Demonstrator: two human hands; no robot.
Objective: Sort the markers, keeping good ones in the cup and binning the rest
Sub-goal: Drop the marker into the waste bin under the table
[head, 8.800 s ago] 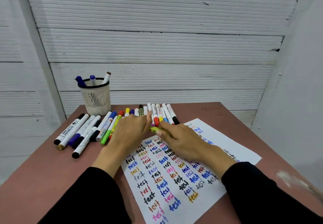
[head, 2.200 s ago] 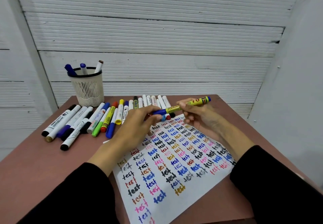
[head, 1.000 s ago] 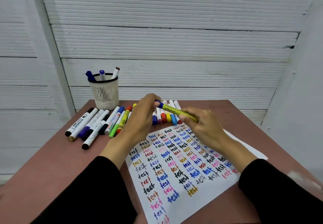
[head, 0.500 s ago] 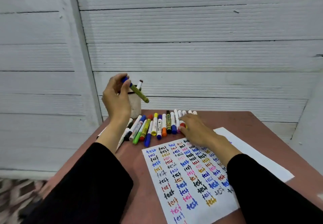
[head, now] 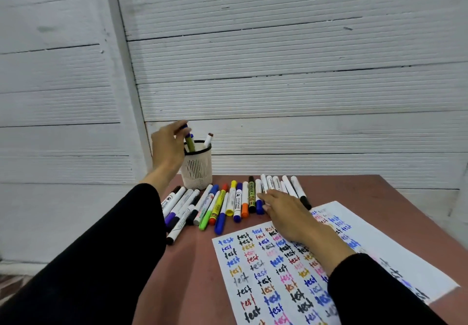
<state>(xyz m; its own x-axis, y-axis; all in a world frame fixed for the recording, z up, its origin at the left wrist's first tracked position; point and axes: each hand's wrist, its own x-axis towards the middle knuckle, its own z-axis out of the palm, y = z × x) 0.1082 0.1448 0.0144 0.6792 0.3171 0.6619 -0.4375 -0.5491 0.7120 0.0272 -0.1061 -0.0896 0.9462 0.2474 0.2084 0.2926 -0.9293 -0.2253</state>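
Left hand point(head: 168, 147) fingers pinch yellow marker point(head: 189, 142), lowering it into cup point(head: 196, 172) at table's 11 o'clock. Right hand point(head: 286, 210) flat, relaxed on marker row point(head: 235, 201). Judgement: most markers unsorted; bin unseen.

We see a white perforated mesh cup point(head: 196, 170) with a black rim at the far left, seemingly plastic or coated metal. Near it lie smooth, slightly glossy plastic markers point(head: 230, 201). The reddish-brown table point(head: 192, 269) looks matt and smooth, the white paper sheet point(head: 268, 274) matt, the black sleeves point(head: 106, 261) soft cloth.
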